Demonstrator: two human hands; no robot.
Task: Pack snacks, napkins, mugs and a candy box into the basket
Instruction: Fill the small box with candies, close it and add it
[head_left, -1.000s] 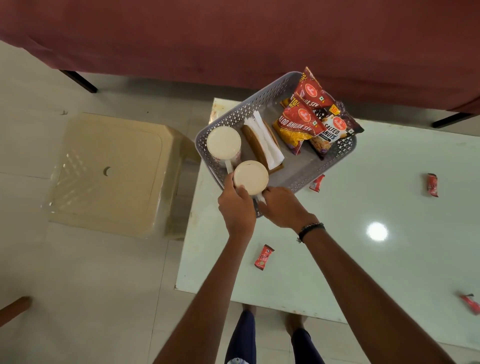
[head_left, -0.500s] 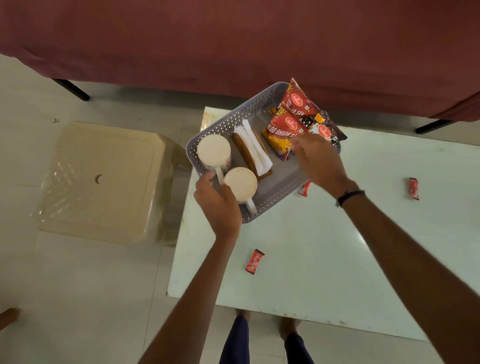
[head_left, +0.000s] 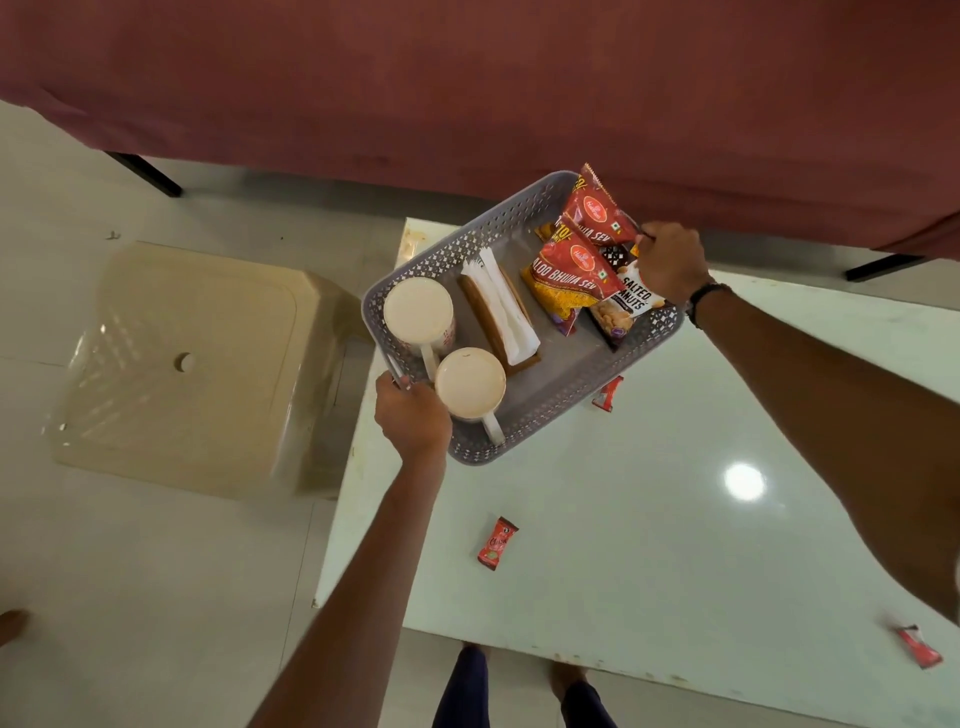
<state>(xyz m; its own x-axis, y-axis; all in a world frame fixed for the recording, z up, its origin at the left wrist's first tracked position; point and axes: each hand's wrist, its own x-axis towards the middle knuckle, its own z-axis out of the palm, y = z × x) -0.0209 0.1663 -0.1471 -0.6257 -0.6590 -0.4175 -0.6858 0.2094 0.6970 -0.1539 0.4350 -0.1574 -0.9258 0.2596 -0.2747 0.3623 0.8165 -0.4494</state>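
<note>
head view, and the packing looks close to done. largest first: one pale green counter (head_left: 675, 519), with one grey lattice basket (head_left: 540, 400) at its far left corner. the left hand (head_left: 413, 418), its grip closed, holds the basket's near-left rim; the right hand (head_left: 670, 262) is closed at the far-right rim, though whether it holds the rim or a packet there i cannot tell. inside the basket: three snack packets, namely two red sev packets (head_left: 571, 270) and one salted peanuts packet (head_left: 626, 306); two cream mugs (head_left: 470, 382) standing side by side at the left end; one napkin stack (head_left: 501, 306) in its brown holder between mugs and snacks. no candy box is visible, so that seems left to do. smallest: three red candy sachets (head_left: 496, 543) lie loose on the counter, one just beside the basket, two well apart.
</note>
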